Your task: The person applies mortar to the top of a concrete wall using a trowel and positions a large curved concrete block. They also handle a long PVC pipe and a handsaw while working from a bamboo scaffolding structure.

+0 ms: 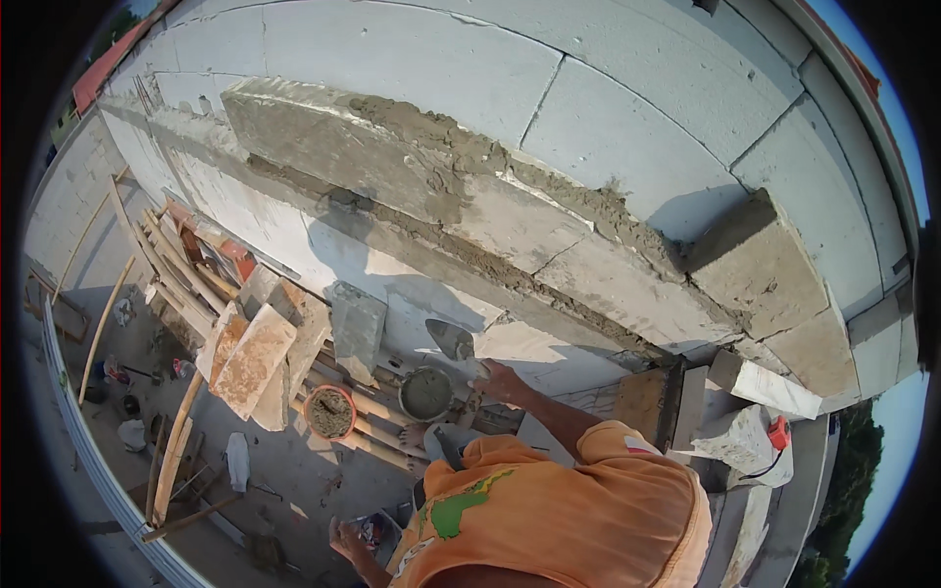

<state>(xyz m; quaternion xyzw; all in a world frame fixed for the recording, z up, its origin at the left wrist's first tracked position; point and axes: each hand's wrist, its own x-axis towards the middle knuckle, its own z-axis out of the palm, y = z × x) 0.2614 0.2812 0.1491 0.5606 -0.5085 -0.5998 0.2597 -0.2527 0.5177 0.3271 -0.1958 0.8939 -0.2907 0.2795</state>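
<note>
My right hand is closed round the handle of a pointed trowel, its blade raised just above a dark bucket of grey mortar. An orange bucket with more mortar stands to the left of it. Down at the lower edge, my left hand hangs beside my body, fingers loosely apart and nothing seen in them. Ahead runs a block wall with a course of grey slabs set along it. Rough wet mortar lies on top of the slabs and in the joint below.
Loose stone slabs lean in a stack on the pole scaffold, with a grey slab beside them. The ground lies far below on the left. At right, a red tape measure rests on pale blocks.
</note>
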